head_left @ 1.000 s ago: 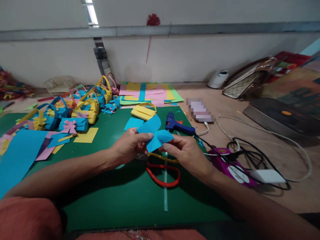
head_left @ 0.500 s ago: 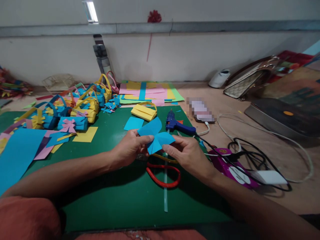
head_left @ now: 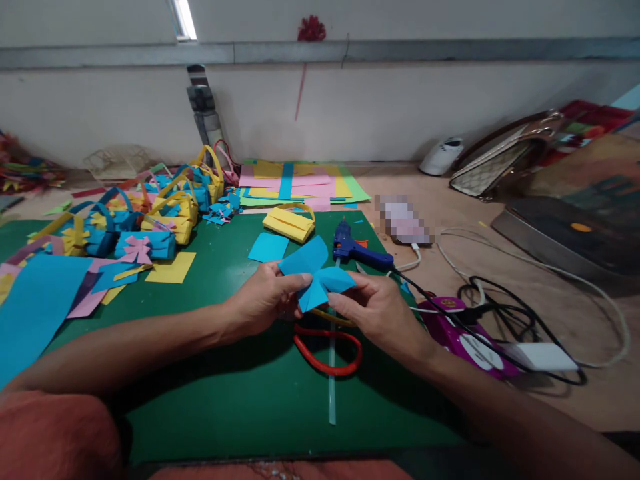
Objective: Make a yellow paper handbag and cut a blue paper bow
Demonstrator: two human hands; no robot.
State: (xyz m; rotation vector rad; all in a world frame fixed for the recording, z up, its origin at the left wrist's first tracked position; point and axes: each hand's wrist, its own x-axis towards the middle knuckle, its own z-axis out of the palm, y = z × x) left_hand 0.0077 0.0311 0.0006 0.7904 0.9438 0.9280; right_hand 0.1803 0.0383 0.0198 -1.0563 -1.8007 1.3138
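Note:
A piece of blue paper (head_left: 316, 295), cut and folded into petal-like flaps, is held above the green mat (head_left: 225, 407). My left hand (head_left: 267, 297) pinches its left side, thumb on top. On the other side, my right hand (head_left: 383, 303) grips the right flap between thumb and fingers. Below the paper lie scissors with red handles (head_left: 327, 370), partly hidden by it, and a clear glue stick (head_left: 332, 400). Just beyond the hands are a blue glue gun (head_left: 363, 253), a blue paper square (head_left: 268, 247) and a small yellow paper bag (head_left: 289, 223).
Several small paper bags with bows (head_left: 145, 247) crowd the left. A large blue sheet (head_left: 37, 313) lies at the near left. Stacked coloured paper (head_left: 305, 183) is at the back. On the right are a phone (head_left: 405, 220), a purple power strip (head_left: 470, 340) and tangled cables.
Both hands still hold the blue paper, which has shifted slightly right and tilted a little. The rest of the scene moves only slightly with the camera.

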